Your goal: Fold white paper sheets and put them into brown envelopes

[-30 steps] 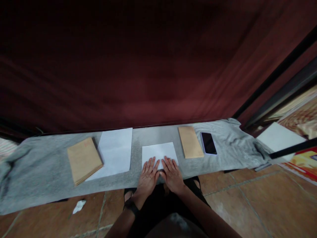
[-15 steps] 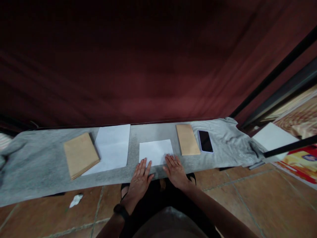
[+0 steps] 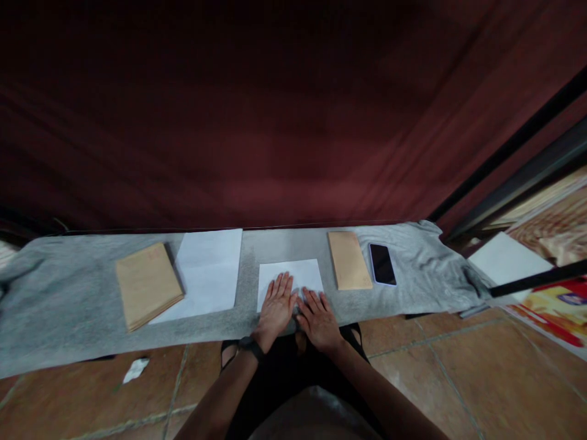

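Observation:
A small white sheet of paper (image 3: 288, 270), perhaps folded, lies flat in front of me on the grey cloth. My left hand (image 3: 277, 302) rests on its middle with the fingers stretched out. Close beside it, my right hand (image 3: 320, 318) lies with spread fingertips on the paper's near right part. The two hands almost touch and hold nothing. The paper's near edge is partly hidden under them. To the left is a larger stack of white paper (image 3: 211, 269), and to the right a brown envelope (image 3: 349, 260).
Brown envelopes (image 3: 149, 284) in a stack overlap the white paper at left. A phone (image 3: 382, 264) lies right of the single envelope. Grey cloth (image 3: 68, 293) covers the narrow bench. A dark red curtain (image 3: 275, 153) rises behind; a crumpled white scrap (image 3: 136, 370) is on the tiled floor.
My left hand has slid right and farther up onto the paper's middle. My right hand has shifted slightly nearer to me, and the hands are now closer together.

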A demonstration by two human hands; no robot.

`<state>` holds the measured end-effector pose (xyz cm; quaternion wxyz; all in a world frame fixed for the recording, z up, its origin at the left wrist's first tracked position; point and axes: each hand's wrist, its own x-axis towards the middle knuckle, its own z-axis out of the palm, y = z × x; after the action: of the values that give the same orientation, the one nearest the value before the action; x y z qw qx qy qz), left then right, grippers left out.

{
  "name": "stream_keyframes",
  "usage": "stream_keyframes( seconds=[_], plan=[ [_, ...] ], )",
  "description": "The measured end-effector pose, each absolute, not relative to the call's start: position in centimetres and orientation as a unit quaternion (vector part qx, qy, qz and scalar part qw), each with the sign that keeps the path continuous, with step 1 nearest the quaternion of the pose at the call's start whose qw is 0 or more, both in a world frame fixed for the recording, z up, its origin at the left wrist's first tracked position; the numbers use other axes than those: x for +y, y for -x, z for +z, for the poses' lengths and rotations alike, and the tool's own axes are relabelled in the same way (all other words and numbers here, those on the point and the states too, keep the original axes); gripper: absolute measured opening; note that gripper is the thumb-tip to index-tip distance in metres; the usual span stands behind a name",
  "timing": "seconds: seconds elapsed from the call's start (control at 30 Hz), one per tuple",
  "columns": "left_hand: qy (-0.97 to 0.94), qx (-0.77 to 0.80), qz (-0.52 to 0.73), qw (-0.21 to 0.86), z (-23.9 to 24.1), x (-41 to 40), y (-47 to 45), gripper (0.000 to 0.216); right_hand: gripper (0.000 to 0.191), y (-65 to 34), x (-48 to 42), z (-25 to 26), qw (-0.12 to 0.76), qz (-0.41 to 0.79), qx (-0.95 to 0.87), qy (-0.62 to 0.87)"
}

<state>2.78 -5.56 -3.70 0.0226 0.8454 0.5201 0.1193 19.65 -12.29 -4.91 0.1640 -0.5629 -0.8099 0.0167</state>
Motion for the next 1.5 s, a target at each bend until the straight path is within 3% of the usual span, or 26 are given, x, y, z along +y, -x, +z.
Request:
stream_keyframes(
  seconds=[0.27, 0.57, 1.1, 1.5],
  plan=[
    [-0.835, 0.538, 0.113, 0.017, -3.9, -3.4, -2.5, 0.049, 0.043, -18.6, -7.9, -3.6, 0.210, 0.067, -0.771, 0.597],
    [-0.835, 0.537, 0.118, 0.012, -4.5, -1.4, -2.2, 0.052, 0.046, -16.6, -2.2, -5.3, 0.169, 0.039, -0.764, 0.621],
    [-0.778, 0.610, 0.143, -0.045, -5.5, -2.3, 0.0, 0.061, 0.061, -18.4, -3.0, -7.5, 0.198, -0.069, -0.700, 0.682],
    [-0.864, 0.488, 0.118, -0.028, -4.5, -6.7, 0.1, 0.052, 0.053, -18.2, -5.8, -6.3, 0.199, -0.029, -0.736, 0.646]
  ],
)
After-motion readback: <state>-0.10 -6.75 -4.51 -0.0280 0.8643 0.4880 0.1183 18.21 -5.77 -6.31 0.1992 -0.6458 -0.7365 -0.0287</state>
